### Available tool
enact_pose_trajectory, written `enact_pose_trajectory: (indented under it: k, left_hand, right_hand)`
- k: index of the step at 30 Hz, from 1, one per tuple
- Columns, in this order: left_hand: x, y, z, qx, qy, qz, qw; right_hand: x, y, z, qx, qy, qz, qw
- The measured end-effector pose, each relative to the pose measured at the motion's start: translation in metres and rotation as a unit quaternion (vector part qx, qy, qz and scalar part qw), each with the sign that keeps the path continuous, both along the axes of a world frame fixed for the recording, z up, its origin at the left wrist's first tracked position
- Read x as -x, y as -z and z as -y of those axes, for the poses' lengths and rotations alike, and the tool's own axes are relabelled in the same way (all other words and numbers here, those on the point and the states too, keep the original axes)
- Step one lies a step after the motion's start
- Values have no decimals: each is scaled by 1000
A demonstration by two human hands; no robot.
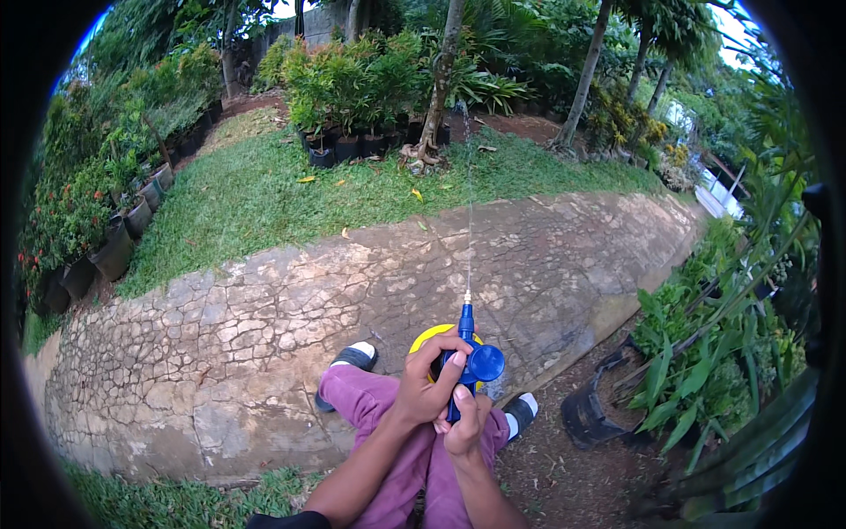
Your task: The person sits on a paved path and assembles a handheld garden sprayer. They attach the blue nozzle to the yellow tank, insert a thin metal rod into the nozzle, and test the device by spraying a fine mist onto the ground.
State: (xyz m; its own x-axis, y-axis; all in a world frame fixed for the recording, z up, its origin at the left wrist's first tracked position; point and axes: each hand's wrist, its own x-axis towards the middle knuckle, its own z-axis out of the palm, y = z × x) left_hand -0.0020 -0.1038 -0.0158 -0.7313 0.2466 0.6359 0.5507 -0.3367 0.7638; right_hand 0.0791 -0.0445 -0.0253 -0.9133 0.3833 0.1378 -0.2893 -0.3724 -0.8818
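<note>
A blue spray gun (467,328) with a brass tip and a round blue cap points away from me. From its tip a thin jet of water (470,229) runs out over the path toward the grass. My left hand (430,381) is wrapped round the gun's body from the left, fingers curled over it. Lower down, my right hand (467,426) closes on the handle, its thumb lying along it. Behind the gun shows part of a round yellow thing (425,337); my hands hide most of it, so its kind is unclear.
I stand on a cracked stone path (264,317). Beyond it lies a lawn (229,198) with a tree trunk (441,79) and potted shrubs (352,88). More pots (113,251) line the left. A black plant pot (592,410) and leafy plants (687,361) stand close on my right.
</note>
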Motion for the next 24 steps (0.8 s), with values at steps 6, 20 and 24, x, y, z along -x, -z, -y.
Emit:
enact_pose_trajectory:
  k: [6, 20, 24]
  left_hand:
    - [-2, -4, 0, -10, 20, -2, 1000]
    - [-6, -6, 7, -29, -6, -66, 997]
    - [-8, -9, 10, -27, -25, -70, 997]
  right_hand:
    - [-1, -2, 0, -4, -1, -17, 1000]
    - [-5, 6, 3, -22, 5, -77, 997]
    - [-5, 8, 5, 11, -5, -74, 997]
